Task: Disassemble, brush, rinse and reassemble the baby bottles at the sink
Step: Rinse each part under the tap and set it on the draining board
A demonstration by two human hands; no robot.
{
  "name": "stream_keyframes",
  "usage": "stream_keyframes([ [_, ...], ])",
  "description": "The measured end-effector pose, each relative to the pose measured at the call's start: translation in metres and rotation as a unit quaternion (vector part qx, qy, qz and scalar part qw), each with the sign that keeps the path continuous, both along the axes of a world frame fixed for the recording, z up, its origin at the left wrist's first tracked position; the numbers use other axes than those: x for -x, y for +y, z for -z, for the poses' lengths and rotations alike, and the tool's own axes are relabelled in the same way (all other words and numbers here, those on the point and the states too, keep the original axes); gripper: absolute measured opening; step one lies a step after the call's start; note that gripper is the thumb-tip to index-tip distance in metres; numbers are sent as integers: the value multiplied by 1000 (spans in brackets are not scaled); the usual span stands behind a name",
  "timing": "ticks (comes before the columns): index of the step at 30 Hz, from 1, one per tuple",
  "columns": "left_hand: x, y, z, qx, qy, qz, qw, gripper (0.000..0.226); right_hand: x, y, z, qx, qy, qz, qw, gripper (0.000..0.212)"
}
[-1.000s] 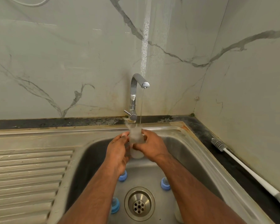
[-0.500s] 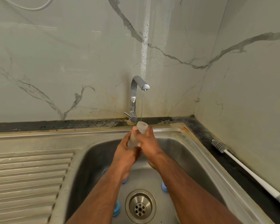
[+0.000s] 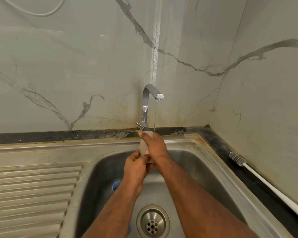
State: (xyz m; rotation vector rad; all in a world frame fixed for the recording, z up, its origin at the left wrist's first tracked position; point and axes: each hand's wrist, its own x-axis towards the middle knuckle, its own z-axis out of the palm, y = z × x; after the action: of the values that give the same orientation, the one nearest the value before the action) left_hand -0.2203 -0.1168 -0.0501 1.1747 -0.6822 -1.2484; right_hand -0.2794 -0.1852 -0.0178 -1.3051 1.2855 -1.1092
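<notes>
A clear bottle body [image 3: 143,145] is held upright over the sink basin [image 3: 187,162], just left of the thin water stream from the faucet [image 3: 149,103]. My right hand [image 3: 156,146] wraps round its upper part, thumb near the top rim. My left hand [image 3: 135,166] grips its lower end from below. A blue bottle part [image 3: 116,186] lies on the basin floor, mostly hidden behind my left forearm; another blue piece [image 3: 130,227] peeks out near the drain [image 3: 153,221].
A white-handled bottle brush [image 3: 258,176] lies on the dark counter along the right wall. The ribbed steel drainboard [image 3: 29,194] spreads to the left of the basin. Marble-pattern walls close in behind and to the right.
The bottle went from being held between both hands to tilted upright and higher. My right hand slid up round its top and my left hand moved beneath. The view dropped slightly.
</notes>
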Motion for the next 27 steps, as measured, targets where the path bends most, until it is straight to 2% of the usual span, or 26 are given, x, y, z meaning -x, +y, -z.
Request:
stream_keyframes([
  [3,1,-1,2,3,-8,-50,999,38,-5,12,6,20,20,0,1000,37],
  [6,-2,4,-4,31,37,1,999,27,3,12,0,32,1,-6,999,38],
  [8,-2,9,-12,41,129,75,988,30,18,4,-11,1,-60,-41,997,36],
  [10,-2,12,-17,37,180,120,976,34,34,0,-22,-51,-159,-89,982,42],
  [12,2,11,-20,33,183,126,974,33,39,-1,-27,-88,-206,-101,969,59],
  [15,4,7,-17,28,158,74,984,29,31,0,-20,-81,-231,-30,969,53],
  [18,-1,4,-10,17,148,0,989,23,29,4,-10,-71,-228,-10,971,33],
  [23,-5,-1,-4,13,143,-75,987,30,53,13,-15,-130,-223,-126,958,23],
  [25,-8,-3,-2,27,135,-85,987,31,66,13,-17,-165,-167,-163,958,28],
  [27,-7,-2,-1,36,112,-83,990,30,76,14,-19,-194,-72,-188,960,42],
])
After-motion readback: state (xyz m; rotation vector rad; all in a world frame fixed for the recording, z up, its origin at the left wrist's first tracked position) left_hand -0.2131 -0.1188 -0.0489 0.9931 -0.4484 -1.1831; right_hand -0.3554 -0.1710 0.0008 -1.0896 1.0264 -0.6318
